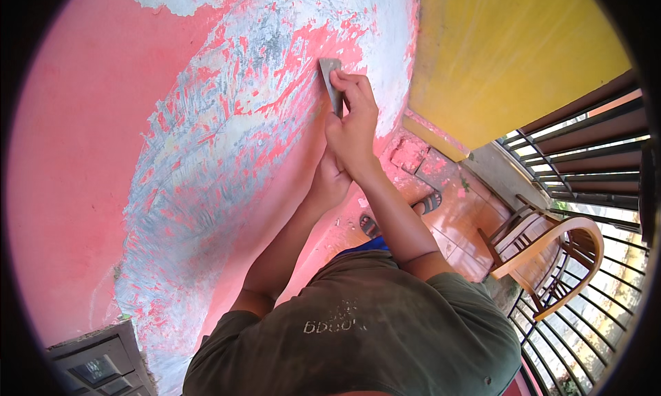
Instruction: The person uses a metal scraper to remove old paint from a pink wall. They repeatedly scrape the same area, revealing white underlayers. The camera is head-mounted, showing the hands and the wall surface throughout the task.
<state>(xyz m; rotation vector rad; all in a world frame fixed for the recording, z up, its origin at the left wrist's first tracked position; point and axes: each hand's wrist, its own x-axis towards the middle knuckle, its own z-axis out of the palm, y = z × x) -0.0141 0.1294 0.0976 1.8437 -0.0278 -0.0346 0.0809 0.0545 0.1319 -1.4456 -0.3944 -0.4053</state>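
Before me stands a pink painted wall (88,137) with a broad scraped patch (206,153), where pale white and grey show between ragged remnants of pink. My right hand (353,117) grips a flat metal scraper (330,81), its wide end at or close to the wall near the patch's upper right; whether it touches I cannot tell. Just below, my left hand (333,181) is closed around the lower part of the tool or its handle, against the right hand. The handle is hidden by the fingers.
A yellow wall (506,50) meets the pink one at the right. Pink paint flakes (410,153) litter the tiled floor (454,230) near my sandalled feet. A wooden armchair (547,246) stands by a metal-barred fence (583,323) at the right. A framed window (98,367) is at lower left.
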